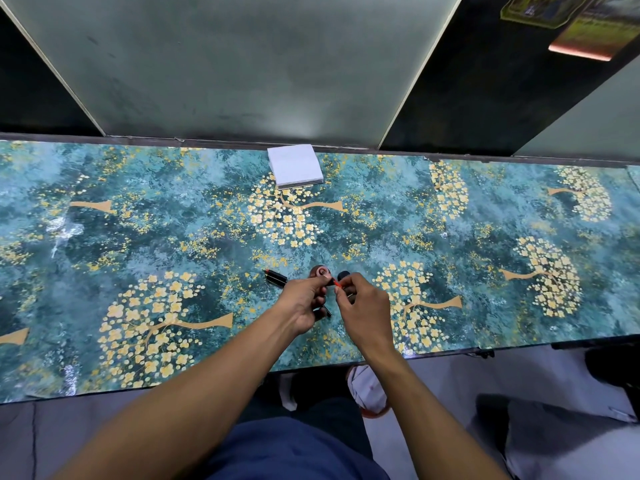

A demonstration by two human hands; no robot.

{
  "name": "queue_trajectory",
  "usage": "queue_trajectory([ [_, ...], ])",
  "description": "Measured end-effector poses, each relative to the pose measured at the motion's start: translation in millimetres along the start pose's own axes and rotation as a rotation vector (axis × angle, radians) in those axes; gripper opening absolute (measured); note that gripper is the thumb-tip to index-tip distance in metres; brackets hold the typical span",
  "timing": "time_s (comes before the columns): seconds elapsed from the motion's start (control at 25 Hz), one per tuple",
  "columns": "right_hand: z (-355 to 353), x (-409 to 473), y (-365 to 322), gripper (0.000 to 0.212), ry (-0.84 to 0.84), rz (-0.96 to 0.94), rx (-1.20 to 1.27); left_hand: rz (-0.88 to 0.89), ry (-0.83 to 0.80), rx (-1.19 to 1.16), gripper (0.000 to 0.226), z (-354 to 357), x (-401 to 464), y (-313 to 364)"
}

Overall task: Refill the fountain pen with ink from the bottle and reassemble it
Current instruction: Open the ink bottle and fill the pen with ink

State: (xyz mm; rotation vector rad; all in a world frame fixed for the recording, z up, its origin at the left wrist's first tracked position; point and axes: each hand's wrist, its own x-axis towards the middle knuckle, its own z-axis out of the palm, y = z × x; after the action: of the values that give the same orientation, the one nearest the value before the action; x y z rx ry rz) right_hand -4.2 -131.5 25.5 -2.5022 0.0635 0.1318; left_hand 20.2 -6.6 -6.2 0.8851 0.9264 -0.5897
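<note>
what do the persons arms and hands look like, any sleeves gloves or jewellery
Both arms are bare from the bottom edge of the view up to the fingers: no sleeves show on either forearm. The left hand and right hand wear no gloves, and no rings, watch or bracelet are visible on the sides facing the camera. Fingernails are short and unpainted as far as can be seen.

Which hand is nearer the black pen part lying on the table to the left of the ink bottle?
Left. The left hand sits just right of the black pen part, almost touching its near end. The right hand is farther right, beyond the ink bottle.
</note>
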Motion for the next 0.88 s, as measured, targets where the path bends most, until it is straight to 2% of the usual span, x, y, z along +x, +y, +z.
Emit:
queue_trajectory([
  [0.44,0.4,21.2,-0.9,0.006,0.008,-0.161,-0.191,-0.113,-0.024,-0.089,0.008,4.8,12.8,4.3],
  [0.64,-1.0,28.7,-5.1,0.006,-0.026,-0.221,-0.262,-0.154,-0.046,-0.159,0.019,8.4,12.1,7.6],
  [0.88,0.0,31.3,-6.0,0.01,-0.048,-0.233,-0.314,-0.193,-0.066,-0.194,0.019,6.4,12.1,10.5],
])
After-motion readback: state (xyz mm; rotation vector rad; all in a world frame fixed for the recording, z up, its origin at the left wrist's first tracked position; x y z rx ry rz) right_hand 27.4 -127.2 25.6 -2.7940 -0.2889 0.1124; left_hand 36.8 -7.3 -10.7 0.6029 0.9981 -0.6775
